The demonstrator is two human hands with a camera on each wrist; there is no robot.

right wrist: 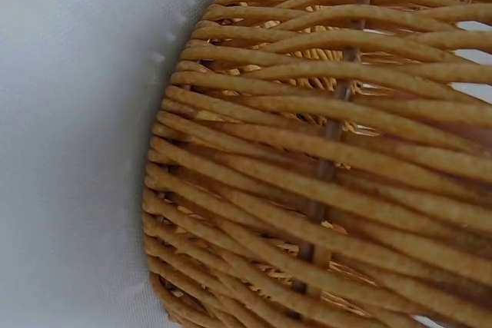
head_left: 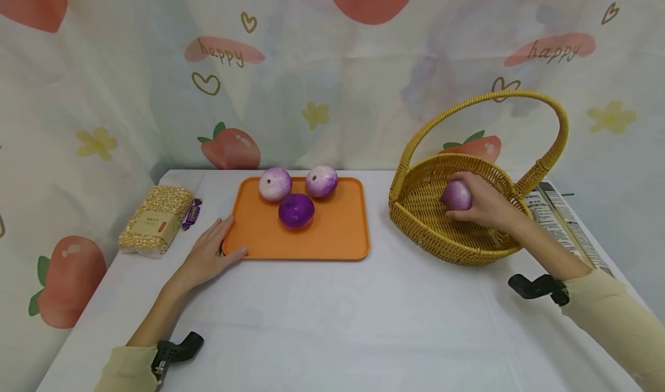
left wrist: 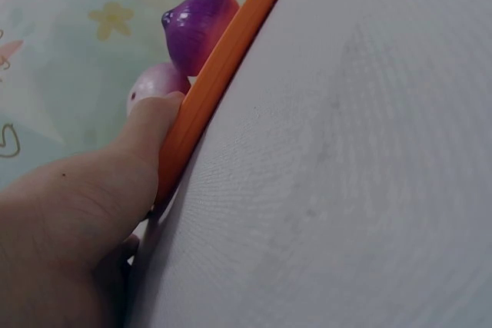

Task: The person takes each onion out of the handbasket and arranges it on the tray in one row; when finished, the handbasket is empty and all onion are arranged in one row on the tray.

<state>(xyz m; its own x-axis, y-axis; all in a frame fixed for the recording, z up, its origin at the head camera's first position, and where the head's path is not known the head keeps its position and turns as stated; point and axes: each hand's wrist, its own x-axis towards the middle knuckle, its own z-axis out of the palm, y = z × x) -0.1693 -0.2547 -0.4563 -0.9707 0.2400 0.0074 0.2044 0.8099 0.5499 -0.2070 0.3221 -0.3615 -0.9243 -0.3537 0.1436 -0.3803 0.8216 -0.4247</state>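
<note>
In the head view my right hand [head_left: 485, 204] grips a purple onion [head_left: 457, 196] inside the wicker basket [head_left: 441, 250]. From the right wrist, the basket's woven side [right wrist: 323, 151] fills most of the view and hides the hand and onion. On the left, my left hand [head_left: 208, 253] rests at the front left corner of the orange tray [head_left: 322, 242], fingers fairly straight along its side. Its thumb [left wrist: 150, 124] lies against the tray rim in the left wrist view. On the tray sit a dark purple onion [head_left: 296, 211] and two paler onions, left [head_left: 275, 184] and right [head_left: 322, 181].
Left of the tray lie a clear bag of yellow grains [head_left: 156, 219] and a small purple wrapped candy [head_left: 191, 214]. A tall handle [head_left: 483, 96] arches over the basket. Printed paper [head_left: 563, 219] lies behind the right forearm. A patterned curtain [head_left: 337, 80] hangs behind the white table [head_left: 332, 323].
</note>
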